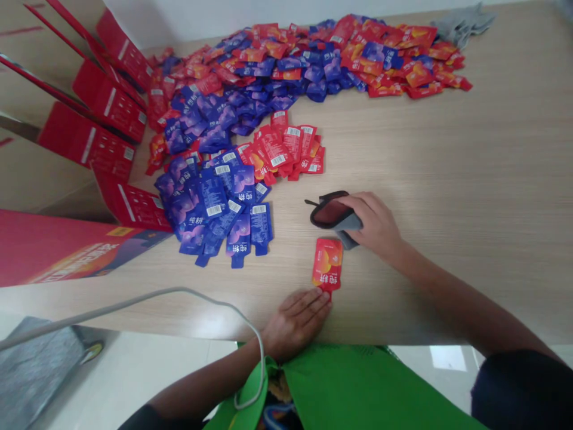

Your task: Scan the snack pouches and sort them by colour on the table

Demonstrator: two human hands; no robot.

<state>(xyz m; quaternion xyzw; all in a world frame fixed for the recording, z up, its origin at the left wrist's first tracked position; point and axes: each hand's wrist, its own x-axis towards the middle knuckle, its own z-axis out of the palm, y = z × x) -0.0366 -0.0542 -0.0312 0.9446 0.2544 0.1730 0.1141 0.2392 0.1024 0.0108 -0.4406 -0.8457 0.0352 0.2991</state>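
Note:
My left hand (pixel 299 322) lies flat near the table's front edge, fingers stretched out, its fingertips on the narrow end of a single red sachet (pixel 328 263). The sachet is flat, with an orange design and white lettering. Just beyond it, my right hand (pixel 375 226) grips a grey pouch-like thing (pixel 348 226) with a dark rim and a reddish-brown inside; its exact kind is unclear. To the left are flat blue-purple sachets (pixel 215 206) in an overlapping spread. Beside them sits a small heap of red sachets (pixel 286 149).
A long mixed pile of red and blue sachets (pixel 268 65) runs along the back of the wooden table (pixel 447 167). Red cartons (pixel 89 140) stand at the left. A grey cloth (pixel 463 24) lies back right. One pale cable (pixel 179 291) crosses the front left.

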